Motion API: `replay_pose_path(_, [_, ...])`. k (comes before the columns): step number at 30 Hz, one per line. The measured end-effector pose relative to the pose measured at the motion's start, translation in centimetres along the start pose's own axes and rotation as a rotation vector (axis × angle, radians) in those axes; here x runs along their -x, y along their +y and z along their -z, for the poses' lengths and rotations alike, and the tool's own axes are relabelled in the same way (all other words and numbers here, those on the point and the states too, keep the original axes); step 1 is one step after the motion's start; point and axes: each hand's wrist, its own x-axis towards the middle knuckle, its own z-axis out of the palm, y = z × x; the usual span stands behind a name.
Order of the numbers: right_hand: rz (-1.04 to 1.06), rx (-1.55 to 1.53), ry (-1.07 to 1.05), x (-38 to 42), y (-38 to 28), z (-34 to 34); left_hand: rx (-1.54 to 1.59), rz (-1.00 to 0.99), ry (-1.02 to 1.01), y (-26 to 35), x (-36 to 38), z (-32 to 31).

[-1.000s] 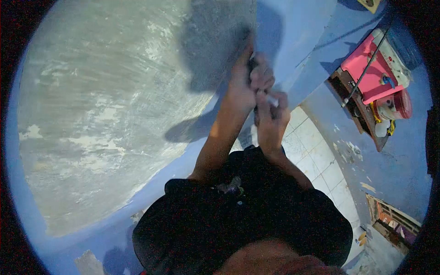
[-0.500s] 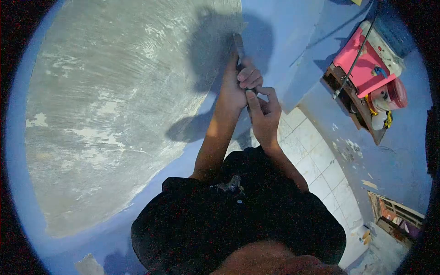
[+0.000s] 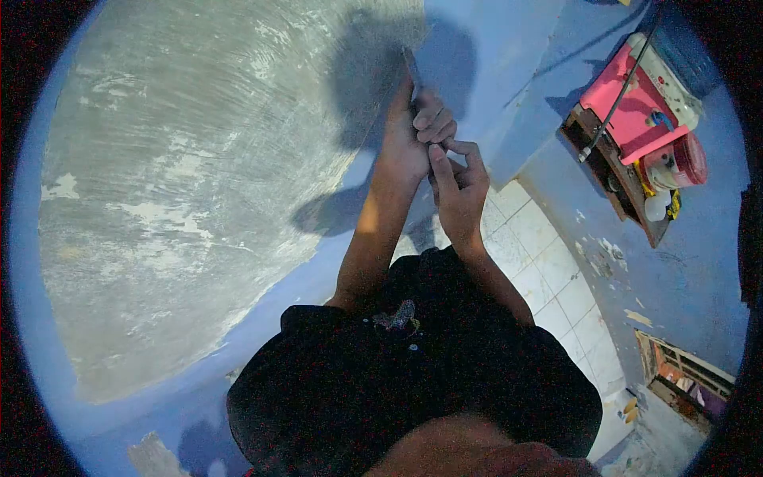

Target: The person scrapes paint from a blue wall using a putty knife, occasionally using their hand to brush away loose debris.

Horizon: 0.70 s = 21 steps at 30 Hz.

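Note:
My left hand (image 3: 413,131) is raised before the wall, palm up, its fingers curled round a scraper (image 3: 410,67). The scraper's narrow flat blade points up and away; its handle is mostly hidden in the fist. Just below and to the right is my right hand (image 3: 459,181), touching the left at the fingers. Its thumb and forefinger are pinched together by the heel of the left fist, and what lies between them is hidden. Behind the blade, a rough grey patch (image 3: 183,207) covers much of the blue wall (image 3: 493,56).
At the right, a wooden wall shelf (image 3: 612,171) bears a pink plastic container (image 3: 632,103) and a clear tub with a red lid (image 3: 675,165). A dark cable (image 3: 616,107) hangs across them. White floor tiles (image 3: 548,274) show below, and an opening (image 3: 687,374) at lower right.
Both hands stay together with the scraper held. The blade has turned and now looks narrower, more edge-on. The view has shifted slightly.

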Motion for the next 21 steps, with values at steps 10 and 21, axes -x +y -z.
replay_pose_path(10, [-0.045,-0.015,0.030,0.7,-0.8,-0.9,-0.010,0.031,0.050,0.5,0.1,-0.1])
replay_pose_path(21, [-0.097,0.016,0.104,-1.5,-3.2,-1.1,-0.030,0.062,0.086,0.7,-2.4,-2.6])
